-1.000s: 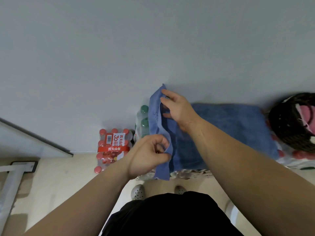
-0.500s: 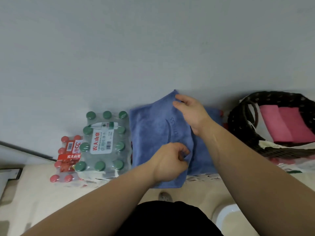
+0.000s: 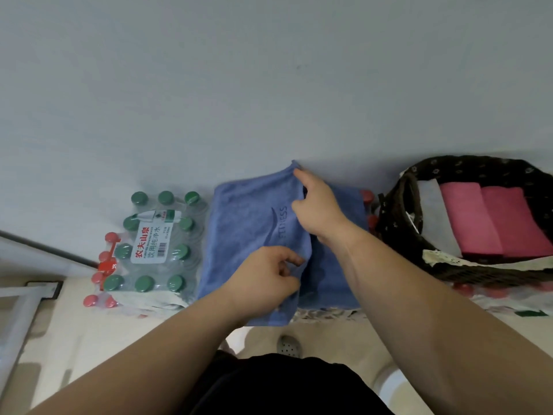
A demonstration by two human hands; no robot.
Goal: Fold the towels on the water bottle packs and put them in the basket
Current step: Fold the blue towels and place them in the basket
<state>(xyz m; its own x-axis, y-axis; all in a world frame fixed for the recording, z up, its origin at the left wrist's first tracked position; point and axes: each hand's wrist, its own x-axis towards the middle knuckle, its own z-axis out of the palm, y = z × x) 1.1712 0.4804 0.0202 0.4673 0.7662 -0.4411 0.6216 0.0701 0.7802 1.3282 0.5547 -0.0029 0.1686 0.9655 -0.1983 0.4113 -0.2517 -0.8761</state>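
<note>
while both hands pinch its folded edge (right hand [image 3: 318,211] farther), the blue towel [image 3: 245,229] lies leftward.

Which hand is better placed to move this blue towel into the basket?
Probably the right hand: it grips the blue towel nearest the basket, which stands on that side.

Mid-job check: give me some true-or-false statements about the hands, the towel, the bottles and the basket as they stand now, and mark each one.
1. The left hand and the right hand both hold the blue towel. True.
2. The basket is empty. False: folded pink towels lie in it.
3. The green-capped bottle pack sits left of the blue towel. True.
4. The blue towel is in the basket. False: it lies outside the basket, to its left.
</note>
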